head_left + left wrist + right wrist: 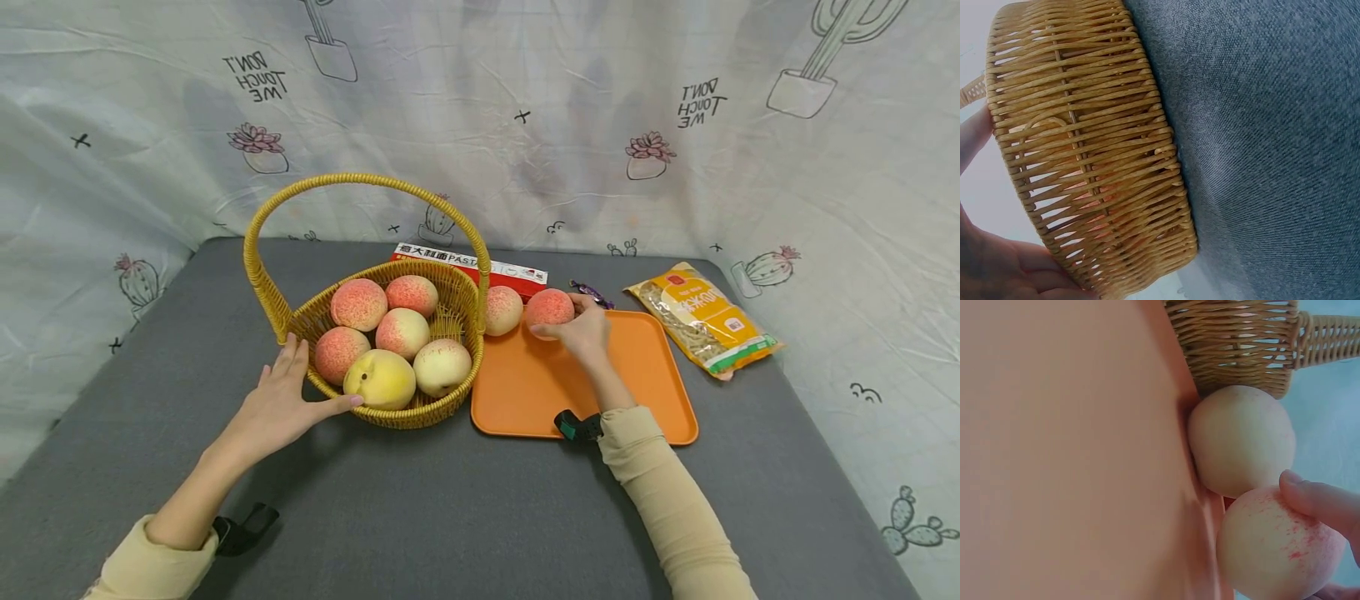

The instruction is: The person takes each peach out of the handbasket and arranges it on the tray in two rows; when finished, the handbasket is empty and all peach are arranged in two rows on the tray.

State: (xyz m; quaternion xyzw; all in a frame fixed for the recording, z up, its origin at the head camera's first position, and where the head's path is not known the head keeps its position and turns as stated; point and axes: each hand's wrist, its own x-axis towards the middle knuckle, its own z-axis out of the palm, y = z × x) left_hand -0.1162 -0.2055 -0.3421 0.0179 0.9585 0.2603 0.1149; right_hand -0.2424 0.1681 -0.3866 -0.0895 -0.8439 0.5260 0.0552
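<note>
The right hand (581, 332) grips a pink-blushed peach (549, 308), fingers curled over its top and side, at the far left corner of an orange tray (637, 383). In the right wrist view a fingertip (1310, 500) presses on this peach's speckled skin, and the fruit sits at the tray's raised edge. Just beside it, at its 9 o'clock, a paler peach (502, 310) lies touching it, wedged between the tray rim and the wall of a wicker basket (450, 400).

The left hand (281, 400) rests flat against the basket's near left side, fingers straight and spread, thumb stretched along the lower rim; it clenches nothing. The left wrist view shows the palm (1004, 269) against the woven wall (1085, 156), with the grey surface (1272, 156) beyond.

The basket stands on the surface at the tray's 9 o'clock, touching or nearly touching it, its arched handle (360, 179) upright. Inside lie six peaches: two pink ones at the back, two in the middle row, and at the front a yellow one (380, 379) and a pale one (442, 367).

Behind the basket and tray, at 12 o'clock, lies a red and white pasta box (517, 273). A small purple wrapper (592, 293) lies just past the tray's far edge. At the tray's 2 o'clock lies a yellow bag of noodles (701, 321), set at an angle. A cactus-printed cloth (525, 108) hangs behind.
</note>
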